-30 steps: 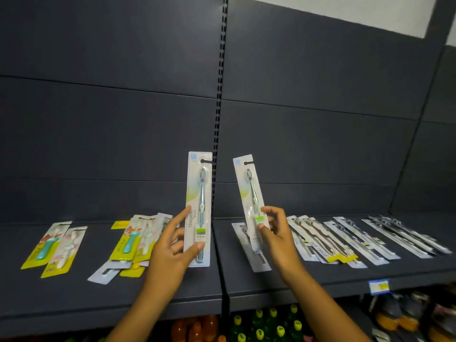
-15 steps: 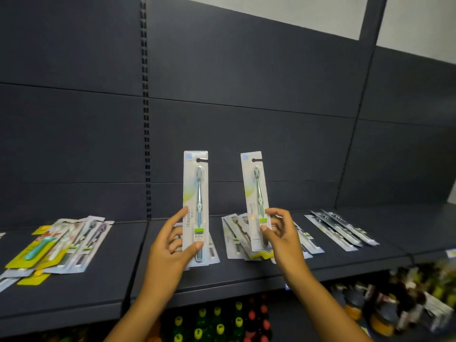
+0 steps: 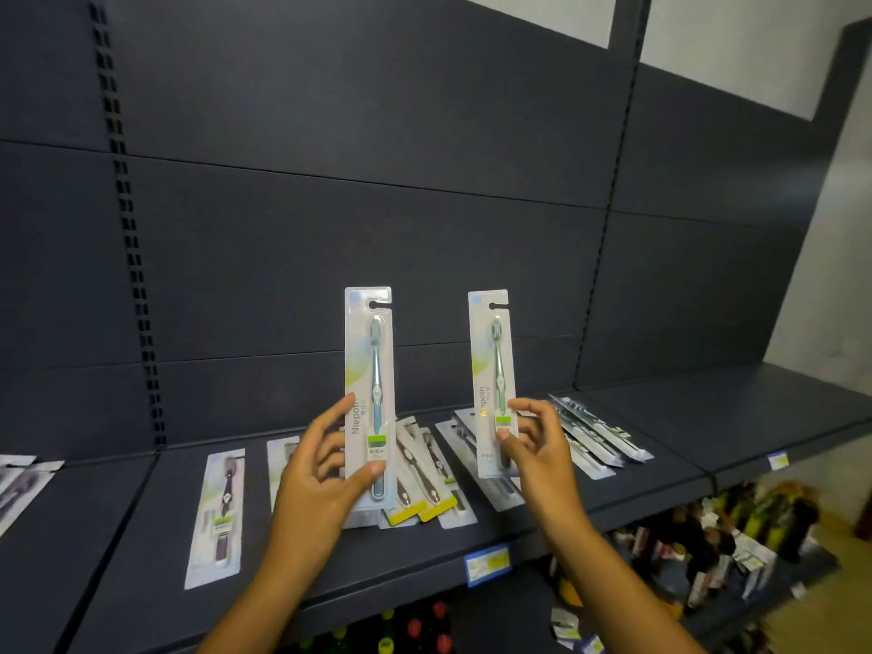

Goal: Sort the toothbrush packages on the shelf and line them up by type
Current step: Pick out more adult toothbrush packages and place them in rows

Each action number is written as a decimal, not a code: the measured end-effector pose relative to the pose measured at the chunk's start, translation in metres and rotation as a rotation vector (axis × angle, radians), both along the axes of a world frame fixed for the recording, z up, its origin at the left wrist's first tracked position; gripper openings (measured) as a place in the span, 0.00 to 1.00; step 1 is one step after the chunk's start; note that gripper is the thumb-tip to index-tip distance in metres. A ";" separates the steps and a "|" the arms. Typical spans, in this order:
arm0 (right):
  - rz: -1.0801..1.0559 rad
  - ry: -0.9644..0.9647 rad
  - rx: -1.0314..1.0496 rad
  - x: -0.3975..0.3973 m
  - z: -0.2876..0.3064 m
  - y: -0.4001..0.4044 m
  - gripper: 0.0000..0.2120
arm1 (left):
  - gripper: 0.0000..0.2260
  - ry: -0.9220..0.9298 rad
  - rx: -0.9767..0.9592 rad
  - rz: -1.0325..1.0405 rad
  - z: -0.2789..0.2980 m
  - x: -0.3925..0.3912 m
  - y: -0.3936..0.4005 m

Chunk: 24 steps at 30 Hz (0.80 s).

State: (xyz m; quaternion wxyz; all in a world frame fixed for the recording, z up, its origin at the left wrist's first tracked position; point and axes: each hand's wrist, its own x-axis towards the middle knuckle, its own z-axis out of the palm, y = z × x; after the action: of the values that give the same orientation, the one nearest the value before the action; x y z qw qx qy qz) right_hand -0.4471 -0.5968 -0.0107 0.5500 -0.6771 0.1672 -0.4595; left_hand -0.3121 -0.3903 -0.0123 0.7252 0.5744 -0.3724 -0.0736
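Note:
My left hand (image 3: 321,469) holds a white package with a blue toothbrush (image 3: 370,370) upright above the dark shelf (image 3: 141,535). Held upright in my right hand (image 3: 538,446) is a matching white package with a green toothbrush (image 3: 490,365). Below them, several packages lie flat on the shelf: a single dark-brush package (image 3: 219,512) at the left, a yellow-tipped pile (image 3: 424,483) behind my left hand, white packages (image 3: 472,460) under my right hand, and a row of grey ones (image 3: 594,431) at the right.
More packages (image 3: 19,483) lie at the far left edge of the shelf. Price tags (image 3: 486,564) hang on the shelf's front lip. The lower shelf holds bottles (image 3: 415,625) and other goods (image 3: 717,549). Behind stands a dark back panel (image 3: 377,181).
The view has swung to the right, so the shelf contents have slid left in frame. Both hands keep their packages upright in about the same pose.

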 end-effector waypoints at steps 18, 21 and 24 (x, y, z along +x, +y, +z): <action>-0.089 0.002 0.034 -0.003 -0.007 -0.146 0.14 | 0.30 0.002 0.018 -0.015 -0.006 0.000 -0.136; -0.131 0.084 0.038 -0.012 -0.012 -0.184 0.14 | 0.30 -0.008 0.005 0.028 -0.007 -0.012 -0.165; -0.211 0.256 0.019 -0.022 -0.019 -0.233 0.14 | 0.30 -0.005 -0.011 0.068 -0.007 -0.029 -0.195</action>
State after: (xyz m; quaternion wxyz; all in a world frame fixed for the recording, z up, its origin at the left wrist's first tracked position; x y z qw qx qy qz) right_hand -0.4694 -0.8300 -0.0301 0.4795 -0.7035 0.3105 -0.4229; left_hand -0.3416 -0.5851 -0.0197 0.7295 0.5830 -0.3548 -0.0453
